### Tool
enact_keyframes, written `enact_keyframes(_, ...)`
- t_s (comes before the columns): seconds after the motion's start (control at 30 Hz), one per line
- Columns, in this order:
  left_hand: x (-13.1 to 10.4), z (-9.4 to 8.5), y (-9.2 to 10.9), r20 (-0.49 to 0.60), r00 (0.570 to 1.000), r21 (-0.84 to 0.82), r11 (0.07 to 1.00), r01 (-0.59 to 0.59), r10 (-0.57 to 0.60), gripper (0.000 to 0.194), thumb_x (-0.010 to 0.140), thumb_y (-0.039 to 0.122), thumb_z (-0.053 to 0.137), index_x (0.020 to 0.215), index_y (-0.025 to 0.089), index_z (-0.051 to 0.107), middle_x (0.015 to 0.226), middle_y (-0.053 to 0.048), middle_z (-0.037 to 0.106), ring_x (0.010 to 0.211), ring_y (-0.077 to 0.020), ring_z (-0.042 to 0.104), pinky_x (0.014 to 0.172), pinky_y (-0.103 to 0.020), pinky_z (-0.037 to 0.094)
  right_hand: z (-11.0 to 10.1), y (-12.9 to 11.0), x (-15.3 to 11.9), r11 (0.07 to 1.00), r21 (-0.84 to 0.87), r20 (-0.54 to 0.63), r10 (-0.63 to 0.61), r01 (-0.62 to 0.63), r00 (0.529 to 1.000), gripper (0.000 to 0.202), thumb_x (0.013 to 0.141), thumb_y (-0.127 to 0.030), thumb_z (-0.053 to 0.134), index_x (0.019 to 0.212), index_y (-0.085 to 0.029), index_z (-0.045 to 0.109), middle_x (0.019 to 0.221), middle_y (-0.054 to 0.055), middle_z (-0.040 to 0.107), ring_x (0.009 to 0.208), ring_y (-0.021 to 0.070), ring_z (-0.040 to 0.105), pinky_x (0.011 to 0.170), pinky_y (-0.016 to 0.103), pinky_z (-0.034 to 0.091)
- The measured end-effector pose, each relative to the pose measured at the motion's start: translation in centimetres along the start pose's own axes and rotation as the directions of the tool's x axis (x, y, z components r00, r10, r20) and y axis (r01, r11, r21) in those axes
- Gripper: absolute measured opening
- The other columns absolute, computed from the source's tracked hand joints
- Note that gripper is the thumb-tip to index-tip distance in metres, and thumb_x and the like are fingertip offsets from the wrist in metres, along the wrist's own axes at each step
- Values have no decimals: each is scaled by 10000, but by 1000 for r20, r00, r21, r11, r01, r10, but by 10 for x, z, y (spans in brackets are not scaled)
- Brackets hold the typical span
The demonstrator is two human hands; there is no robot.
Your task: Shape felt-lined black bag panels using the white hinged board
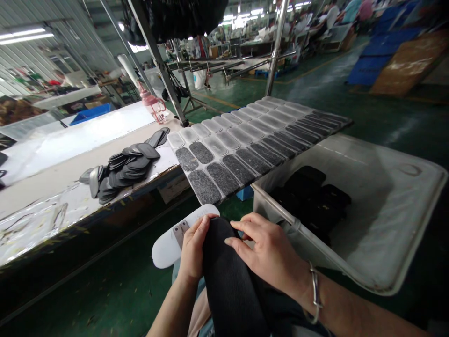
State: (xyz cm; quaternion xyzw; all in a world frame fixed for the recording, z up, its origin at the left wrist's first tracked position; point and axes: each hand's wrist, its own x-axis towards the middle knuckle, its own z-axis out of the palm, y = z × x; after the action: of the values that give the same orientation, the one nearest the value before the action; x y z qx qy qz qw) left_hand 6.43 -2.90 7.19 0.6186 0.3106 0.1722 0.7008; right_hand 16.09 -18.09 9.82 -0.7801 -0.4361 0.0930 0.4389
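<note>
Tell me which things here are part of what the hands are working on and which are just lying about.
In hand:
left hand
right hand
black sock
white sole form

Lying about:
pile of dark pads
sheet of oval pads
pink bottle
white bin

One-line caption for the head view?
Both hands, left and right, press a black fabric piece beside a white bin.
</note>
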Motion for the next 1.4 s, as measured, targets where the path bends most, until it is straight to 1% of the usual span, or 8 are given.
enact_keyframes(0.13,-1,-1,-1,-37,999,36,999,-24,26,313,876,470,529,961,216,690,938,12,682,981,-198,573,902,-263,380,3,-4,0,999,0,-14,39,-39,999,95,833,-270,645,890,-194,638,875,21,620,720,131,580,687,265,468)
enact_keyframes(0.27,-1,-2,-3,-46,998,56,998,-43,45,337,886,480,508,965,210,694,978,0,694,1009,-203,572,926,-269,370,5,-6,3,995,-68,27,77,-75,997,166,862,-296,600,733,-196,571,738,7,596,704,149,567,659,280,422)
enact_keyframes(0.37,-1,-3,-4,-38,998,65,996,-56,58,356,897,484,490,983,206,695,979,-6,694,1008,-198,570,922,-261,368,5,-6,6,994,-93,52,63,-58,997,179,875,-256,563,708,-195,542,720,8,584,690,149,553,656,287,393)
enact_keyframes(0.57,-3,-4,-2,-12,1000,-35,999,-9,9,373,877,494,520,1021,194,691,924,-19,679,896,-183,588,816,-253,412,4,-5,5,997,64,75,46,-51,996,210,890,-261,538,695,-198,491,681,-13,535,663,127,517,634,267,367)
enact_keyframes(0.83,-9,0,6,82,996,-330,942,64,-39,530,921,546,348,1016,148,686,992,-84,676,1004,-242,582,934,-325,399,3,2,-3,983,54,35,-177,175,984,168,902,-213,512,747,-193,452,734,-10,485,692,117,484,652,259,356)
enact_keyframes(1.0,-11,-5,-1,148,983,-327,943,-55,108,427,876,447,434,1103,153,645,1083,-89,654,1061,-275,559,937,-338,396,4,6,0,990,138,33,-7,3,999,234,903,-296,536,701,-196,471,655,-37,460,602,94,455,585,229,356)
enact_keyframes(1.2,-10,-15,1,245,953,-123,981,-152,178,494,712,247,584,1206,242,577,1162,-22,623,1129,-277,518,959,-344,371,5,11,-1,943,247,93,206,-223,974,345,875,-430,547,641,-201,438,569,-58,364,515,88,364,486,224,313)
enact_keyframes(1.4,-6,-13,-5,371,890,-422,902,-92,264,608,670,177,518,1278,181,545,1344,-74,551,1270,-321,442,1070,-420,302,4,28,-7,916,271,75,288,-298,955,367,853,-485,551,646,-200,445,580,-57,341,530,90,341,492,217,321)
